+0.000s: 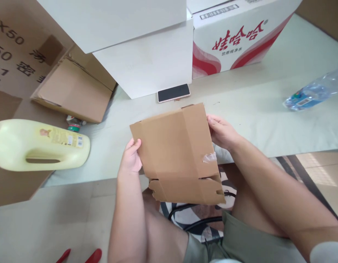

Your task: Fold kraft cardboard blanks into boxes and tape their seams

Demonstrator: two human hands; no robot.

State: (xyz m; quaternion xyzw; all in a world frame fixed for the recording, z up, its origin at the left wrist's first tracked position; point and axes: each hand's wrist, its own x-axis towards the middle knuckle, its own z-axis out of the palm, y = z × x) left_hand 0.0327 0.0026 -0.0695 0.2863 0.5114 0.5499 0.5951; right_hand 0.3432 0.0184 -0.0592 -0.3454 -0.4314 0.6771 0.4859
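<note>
A flattened brown cardboard box (pixel 169 146) is held up between my hands, over the front edge of the table and my lap. My left hand (pixel 132 155) grips its left edge, thumb on the near face. On the right edge, my right hand (pixel 221 131) pinches the cardboard near the upper corner; some of its fingers are hidden behind. Slots and notched flaps show along the lower end. A piece of clear tape (pixel 210 157) sticks to the lower right side.
A phone (pixel 173 93) lies on the cloth-covered table (pixel 248 120) by the white boxes (pixel 152 62). A red-and-white carton (pixel 237 44) stands behind, a plastic bottle (pixel 308 96) lies right, and a yellow jug (pixel 43 146) and a brown carton (pixel 76 89) are left.
</note>
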